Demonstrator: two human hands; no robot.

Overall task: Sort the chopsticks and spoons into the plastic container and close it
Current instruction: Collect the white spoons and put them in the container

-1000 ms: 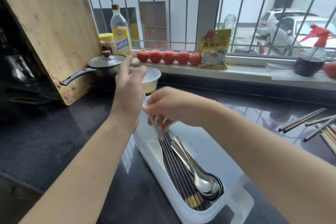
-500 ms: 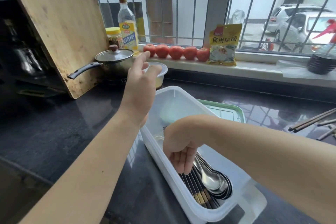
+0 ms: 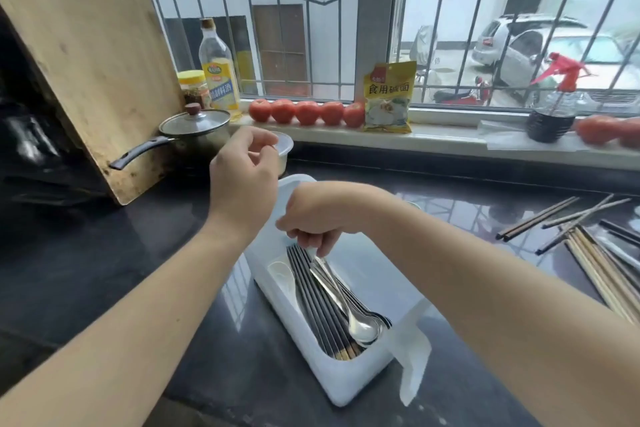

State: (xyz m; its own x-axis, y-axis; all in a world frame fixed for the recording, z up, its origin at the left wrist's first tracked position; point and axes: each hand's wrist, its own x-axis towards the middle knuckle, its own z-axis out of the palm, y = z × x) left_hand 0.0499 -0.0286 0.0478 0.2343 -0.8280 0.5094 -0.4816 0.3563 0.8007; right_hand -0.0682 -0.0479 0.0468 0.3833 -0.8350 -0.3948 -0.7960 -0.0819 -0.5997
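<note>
A white plastic container (image 3: 332,388) lies on the dark counter in the middle. Inside it are several black chopsticks (image 3: 317,305), a few metal spoons (image 3: 363,328) on top of them, and a white spoon (image 3: 282,274) along the left wall. My right hand (image 3: 311,218) reaches down into the far end, and its curled fingers pinch the handle of a metal spoon. My left hand (image 3: 242,180) hovers over the far left corner, fingers loosely curled, holding nothing. More loose chopsticks (image 3: 588,250) lie on the counter at the right.
A lidded pot (image 3: 195,126) and a leaning cutting board (image 3: 86,73) stand at the back left. A small plastic tub (image 3: 286,149) sits behind my left hand. Tomatoes (image 3: 306,112), bottles and a spray bottle (image 3: 554,114) line the window sill.
My right hand has drawn back from the middle of the container to its far end, onto the spoon handles. My left hand's fingers have curled in from straight.
</note>
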